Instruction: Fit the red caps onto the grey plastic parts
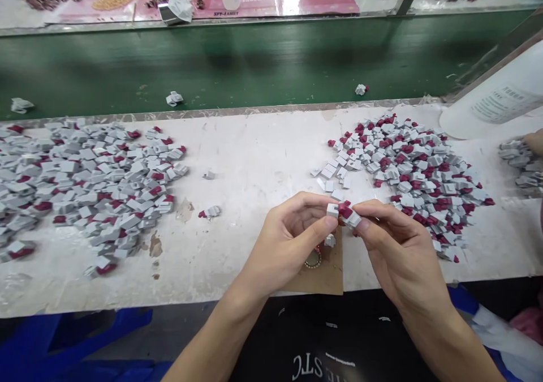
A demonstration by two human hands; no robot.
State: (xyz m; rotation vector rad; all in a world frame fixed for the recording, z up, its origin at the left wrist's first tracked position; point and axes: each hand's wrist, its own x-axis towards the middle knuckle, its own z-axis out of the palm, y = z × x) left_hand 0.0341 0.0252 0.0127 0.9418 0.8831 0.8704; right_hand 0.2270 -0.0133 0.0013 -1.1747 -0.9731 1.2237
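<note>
Pinched between thumb and forefinger of my left hand (292,237) is a small light-grey plastic block (332,210). My right hand (396,246) grips a small grey-and-maroon plastic piece (348,214) by its grey end. The two parts meet or nearly meet between my fingertips; whether they are joined I cannot tell. Just below them another small grey piece (330,240) shows beside a round metal-rimmed object (314,258), partly hidden by my left hand. Under both hands lies a brown board (333,280).
A large pile of grey-and-maroon pieces (106,172) spreads on the left, another heap (416,167) on the right. A white bottle (492,102) leans in at the right, near another person's hand (535,142). Behind the table (254,155) runs a green belt (263,59) carrying several pieces.
</note>
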